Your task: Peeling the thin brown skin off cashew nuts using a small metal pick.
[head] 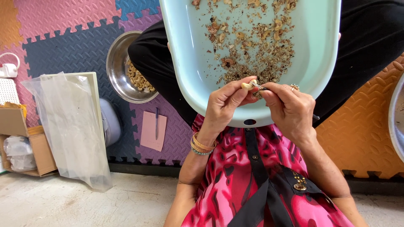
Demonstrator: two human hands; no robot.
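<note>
The left hand pinches a pale cashew nut over the near rim of a light-blue tray; the right hand closes on a small tool against it. At left, a clear plastic bag leans beside a brown cardboard box

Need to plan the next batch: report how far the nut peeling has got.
Done: peeled nuts lie in the steel bowl, covering only part of its bottom, and skins litter the tray. In hand: the left hand holds one nut while the right hand scrapes it. Left: no unpeeled stock shows.
</note>
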